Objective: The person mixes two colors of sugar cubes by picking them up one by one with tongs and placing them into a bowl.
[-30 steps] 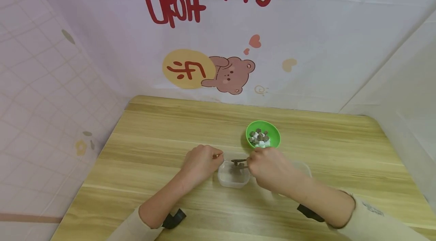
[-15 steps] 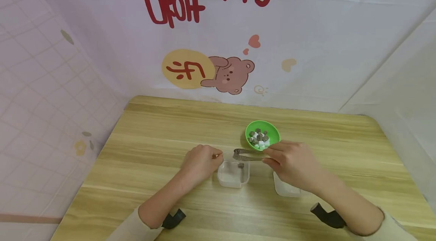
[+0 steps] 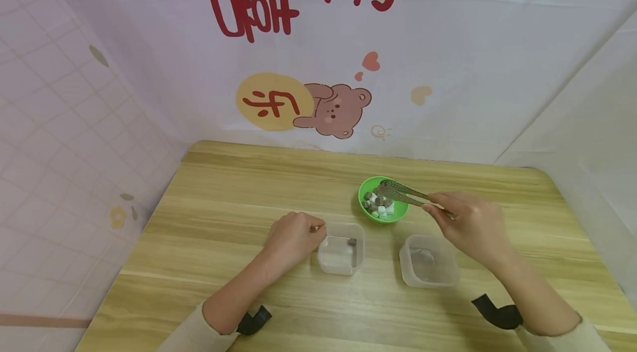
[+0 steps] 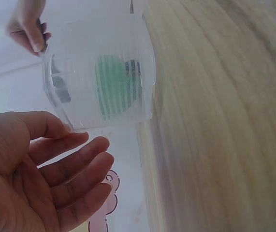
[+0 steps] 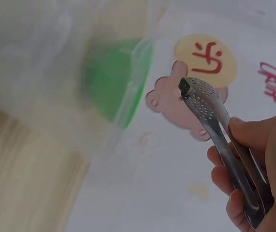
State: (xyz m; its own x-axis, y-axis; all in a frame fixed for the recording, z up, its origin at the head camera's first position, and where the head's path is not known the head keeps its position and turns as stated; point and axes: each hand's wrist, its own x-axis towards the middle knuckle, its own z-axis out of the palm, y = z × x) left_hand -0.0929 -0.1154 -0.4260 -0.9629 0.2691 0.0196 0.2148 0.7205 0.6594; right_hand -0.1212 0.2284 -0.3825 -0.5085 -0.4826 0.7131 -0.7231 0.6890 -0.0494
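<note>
My left hand [image 3: 296,235] pinches the rim of a clear plastic box [image 3: 340,270] between thumb and index finger; its other fingers are spread loosely in the left wrist view. One small dark cube [image 3: 352,242] lies inside that box. In my right hand [image 3: 475,225] is a pair of metal tongs [image 3: 410,193] with perforated ends, which reach over a green bowl [image 3: 402,213]. Brown and white cubes [image 3: 382,210] fill part of the bowl. A small dark piece [image 5: 184,86] shows at the tongs' tips in the right wrist view.
A second clear plastic box [image 3: 429,280] stands on the wooden table [image 3: 239,186], right of the first and below my right hand. Behind the table hangs a white printed cloth [image 3: 448,53]. Black bands [image 3: 497,313] sit at both wrists.
The tongs have moved from over the left box up and right to the green bowl. A dark cube was let go into the left box. My left hand has stayed put.
</note>
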